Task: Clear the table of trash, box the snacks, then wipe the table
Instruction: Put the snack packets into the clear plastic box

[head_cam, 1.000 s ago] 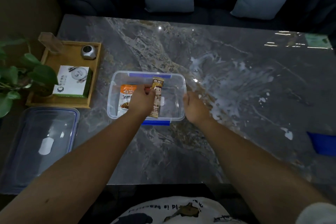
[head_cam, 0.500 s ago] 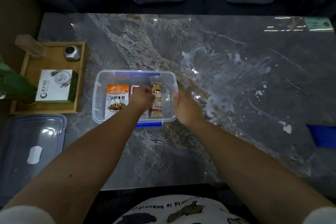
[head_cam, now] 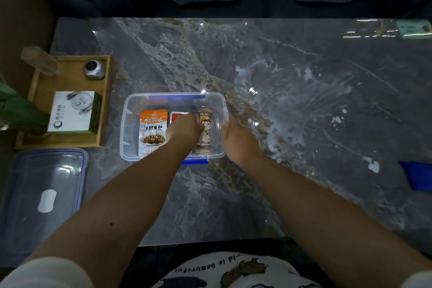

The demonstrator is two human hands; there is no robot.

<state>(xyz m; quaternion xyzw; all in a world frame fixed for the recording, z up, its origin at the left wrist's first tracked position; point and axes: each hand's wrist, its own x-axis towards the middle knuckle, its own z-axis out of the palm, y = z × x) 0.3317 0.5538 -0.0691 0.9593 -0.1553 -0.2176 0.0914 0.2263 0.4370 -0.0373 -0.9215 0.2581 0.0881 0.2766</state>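
A clear plastic box (head_cam: 123,128) with blue clips stands on the marble table (head_cam: 233,194). Inside lie an orange snack packet (head_cam: 153,131), a red packet (head_cam: 178,116) and a brown stick packet (head_cam: 205,138), side by side. My left hand (head_cam: 184,130) reaches into the box over the red packet, with curled fingers on the stick packet's left edge. My right hand (head_cam: 240,138) holds the box's right wall, thumb at the rim.
The box's lid (head_cam: 44,194) lies at the near left. Behind it a wooden tray (head_cam: 106,100) carries a green-white carton (head_cam: 72,112) and a silver object (head_cam: 93,69). White spill marks (head_cam: 280,105) streak the table's right half. A blue cloth (head_cam: 418,175) lies at the right edge.
My left hand has lowered the brown stick packet from above the box down flat onto its floor beside the red packet. My right hand has closed in onto the box's right rim.
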